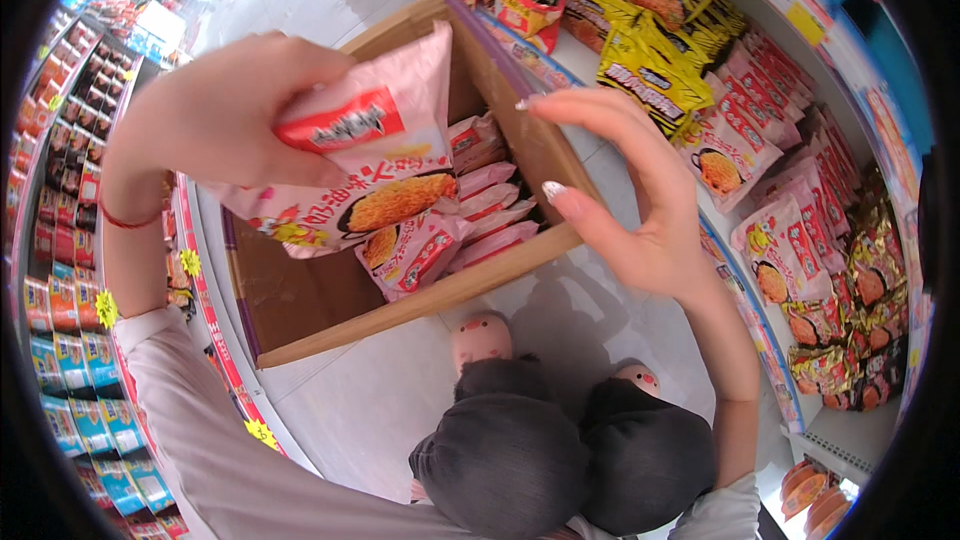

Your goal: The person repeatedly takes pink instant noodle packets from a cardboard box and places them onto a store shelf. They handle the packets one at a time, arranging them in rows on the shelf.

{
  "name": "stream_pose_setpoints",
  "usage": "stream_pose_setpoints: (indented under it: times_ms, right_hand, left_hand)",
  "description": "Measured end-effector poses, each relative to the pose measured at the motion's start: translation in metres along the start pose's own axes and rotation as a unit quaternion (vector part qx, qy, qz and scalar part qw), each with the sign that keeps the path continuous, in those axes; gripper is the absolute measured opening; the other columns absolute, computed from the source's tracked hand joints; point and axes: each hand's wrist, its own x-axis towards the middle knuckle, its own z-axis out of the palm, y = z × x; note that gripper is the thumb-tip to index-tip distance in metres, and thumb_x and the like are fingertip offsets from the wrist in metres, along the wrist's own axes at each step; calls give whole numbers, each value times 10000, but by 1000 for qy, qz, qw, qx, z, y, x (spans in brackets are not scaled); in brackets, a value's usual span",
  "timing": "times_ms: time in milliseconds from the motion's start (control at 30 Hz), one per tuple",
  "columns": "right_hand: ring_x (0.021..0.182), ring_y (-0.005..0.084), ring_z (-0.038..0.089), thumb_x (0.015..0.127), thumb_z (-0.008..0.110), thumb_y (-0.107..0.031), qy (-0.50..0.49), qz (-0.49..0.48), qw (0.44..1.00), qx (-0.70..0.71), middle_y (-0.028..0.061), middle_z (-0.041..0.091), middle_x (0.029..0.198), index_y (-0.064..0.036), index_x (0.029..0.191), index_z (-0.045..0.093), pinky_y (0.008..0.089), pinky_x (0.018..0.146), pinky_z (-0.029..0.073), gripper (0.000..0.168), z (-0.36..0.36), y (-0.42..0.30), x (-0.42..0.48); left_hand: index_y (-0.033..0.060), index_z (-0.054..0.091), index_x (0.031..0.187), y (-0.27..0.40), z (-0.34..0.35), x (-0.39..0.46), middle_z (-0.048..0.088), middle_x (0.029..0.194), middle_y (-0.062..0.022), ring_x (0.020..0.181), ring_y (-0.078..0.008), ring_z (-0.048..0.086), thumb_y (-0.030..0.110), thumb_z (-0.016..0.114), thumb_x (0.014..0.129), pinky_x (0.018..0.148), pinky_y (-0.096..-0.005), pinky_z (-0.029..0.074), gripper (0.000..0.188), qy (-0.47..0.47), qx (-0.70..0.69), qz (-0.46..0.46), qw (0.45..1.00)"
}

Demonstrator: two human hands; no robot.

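Note:
My left hand (232, 109) grips a pink packet of instant noodles (375, 172) and holds it over an open cardboard box (300, 300). Its front shows a picture of noodles and a red label with writing. Inside the box, several more pink noodle packets (495, 202) stand in a row, with one packet (412, 247) lying slanted in front of them. My right hand (637, 195) is raised beside the box's right wall, holding nothing, thumb and fingers apart. The held packet hides part of the box's inside.
On the right, a shelf holds yellow noodle packets (652, 67), pink packets (787, 247) and gold packets (877, 270). Cup noodles (75, 360) fill the left shelf. My knees (510, 457) and pink shoes (480, 337) are below the box on the tiled floor (330, 397).

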Motion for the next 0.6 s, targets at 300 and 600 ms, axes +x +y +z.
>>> stream_pose_setpoints:
  times_ms: [300, 600]
  right_hand:
    - [957, 156, 535, 716, 709, -158, 136, 126, 952, 242, 101, 541, 1034, -4, 1118, 478, 284, 777, 432, 488, -33, -28, -24]
    - [991, 184, 524, 696, 730, -197, 190, 117, 962, 160, 125, 528, 1078, -5, 1166, 438, 317, 795, 444, 586, -63, -34, -67]
  left_hand:
    - [-76, 528, 975, 69, -74, 45, 622, 826, -67, 719, -72, 558, 84, 738, 598, 628, -224, 467, 460, -177, -197, -69, 962]
    - [-64, 458, 1133, 125, -99, 56, 546, 1082, -158, 994, -207, 536, 120, 766, 552, 874, -303, 420, 683, 20, -135, -30, 990]
